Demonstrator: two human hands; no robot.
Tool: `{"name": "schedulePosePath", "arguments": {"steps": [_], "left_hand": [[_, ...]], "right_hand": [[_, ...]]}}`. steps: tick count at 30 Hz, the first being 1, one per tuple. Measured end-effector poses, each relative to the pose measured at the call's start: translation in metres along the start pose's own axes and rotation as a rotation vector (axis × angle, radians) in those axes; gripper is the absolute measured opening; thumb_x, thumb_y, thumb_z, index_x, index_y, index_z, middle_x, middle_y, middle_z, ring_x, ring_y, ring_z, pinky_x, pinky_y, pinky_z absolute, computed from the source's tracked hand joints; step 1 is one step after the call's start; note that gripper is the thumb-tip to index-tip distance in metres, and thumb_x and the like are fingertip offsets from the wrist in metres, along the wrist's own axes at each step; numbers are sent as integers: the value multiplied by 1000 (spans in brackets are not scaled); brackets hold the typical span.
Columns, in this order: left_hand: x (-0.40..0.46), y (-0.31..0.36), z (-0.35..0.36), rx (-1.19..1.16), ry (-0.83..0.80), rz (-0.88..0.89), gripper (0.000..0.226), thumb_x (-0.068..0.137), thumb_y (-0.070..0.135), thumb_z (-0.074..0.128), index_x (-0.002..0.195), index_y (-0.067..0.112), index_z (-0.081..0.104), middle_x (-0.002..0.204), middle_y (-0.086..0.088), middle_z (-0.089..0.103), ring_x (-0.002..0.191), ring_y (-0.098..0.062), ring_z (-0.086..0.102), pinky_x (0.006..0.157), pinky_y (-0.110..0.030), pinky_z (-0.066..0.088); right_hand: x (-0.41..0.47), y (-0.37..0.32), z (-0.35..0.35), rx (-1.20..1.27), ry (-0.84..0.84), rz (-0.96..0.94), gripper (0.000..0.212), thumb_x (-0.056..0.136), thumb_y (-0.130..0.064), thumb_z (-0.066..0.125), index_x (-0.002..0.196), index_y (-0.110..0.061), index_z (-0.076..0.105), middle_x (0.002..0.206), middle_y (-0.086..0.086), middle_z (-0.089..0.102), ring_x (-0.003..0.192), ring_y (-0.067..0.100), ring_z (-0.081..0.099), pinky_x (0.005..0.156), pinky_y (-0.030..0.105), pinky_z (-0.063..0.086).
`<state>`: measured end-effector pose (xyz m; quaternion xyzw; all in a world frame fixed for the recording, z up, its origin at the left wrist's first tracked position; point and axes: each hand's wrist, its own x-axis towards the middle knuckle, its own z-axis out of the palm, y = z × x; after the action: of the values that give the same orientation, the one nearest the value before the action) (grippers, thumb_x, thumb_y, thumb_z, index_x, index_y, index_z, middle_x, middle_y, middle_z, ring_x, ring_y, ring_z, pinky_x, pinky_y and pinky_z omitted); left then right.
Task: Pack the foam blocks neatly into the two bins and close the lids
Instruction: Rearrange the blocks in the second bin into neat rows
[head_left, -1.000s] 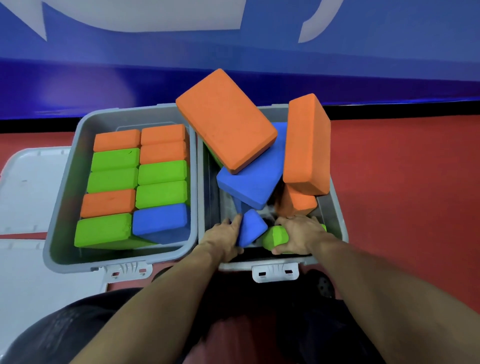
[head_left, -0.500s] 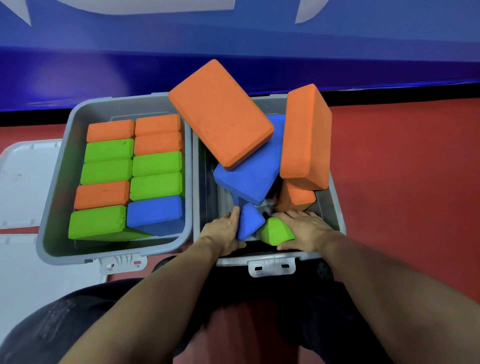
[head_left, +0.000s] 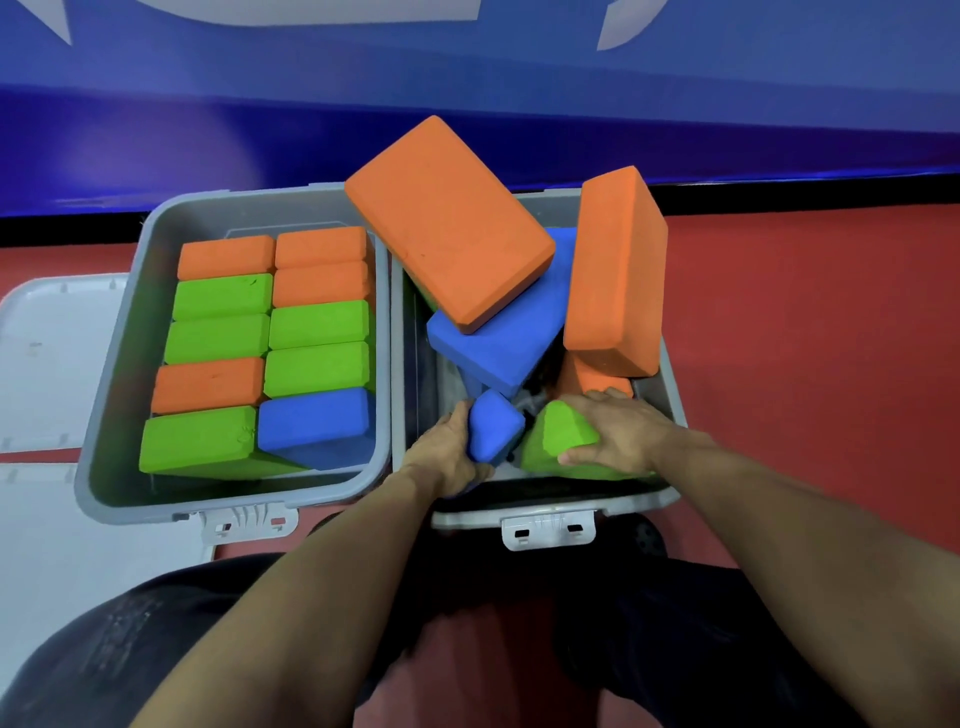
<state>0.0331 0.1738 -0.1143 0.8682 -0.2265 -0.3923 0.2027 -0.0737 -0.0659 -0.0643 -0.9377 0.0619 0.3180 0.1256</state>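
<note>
Tilted orange block (head_left: 449, 223) and upright orange block (head_left: 615, 270) crowd the right bin (head_left: 670, 374); its near-left wall stays reachable.

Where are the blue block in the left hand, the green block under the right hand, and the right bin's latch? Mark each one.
blue block (head_left: 493, 428): head view, on its upper face.
green block (head_left: 563, 436): head view, on its top face.
right bin's latch (head_left: 548, 529): head view, centre of the white clasp.
</note>
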Motion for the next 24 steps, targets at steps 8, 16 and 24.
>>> {"name": "schedulePosePath", "arguments": {"steps": [8,16,24], "left_hand": [[-9,4,-2,136,-55,77,105,78,31,83,160,30,18,150,-2,46,130,-28,53,106,-37,43],[-13,4,-4,306,-153,158,97,77,22,78,153,53,26,154,10,42,140,-22,44,115,-46,37],[-8,9,-7,460,-147,188,101,78,29,82,157,44,21,155,8,41,140,-25,41,113,-52,28]], "right_hand": [[-17,-20,-26,-95,-64,-43,90,86,-66,62,157,-36,17,151,3,39,141,29,30,114,53,27],[-13,-20,-6,-77,-29,-47,90,85,-63,66,157,-35,19,144,0,42,132,24,34,108,47,29],[1,-9,14,39,11,-26,94,85,-63,65,159,-32,16,151,-2,37,138,22,30,113,44,26]]}}
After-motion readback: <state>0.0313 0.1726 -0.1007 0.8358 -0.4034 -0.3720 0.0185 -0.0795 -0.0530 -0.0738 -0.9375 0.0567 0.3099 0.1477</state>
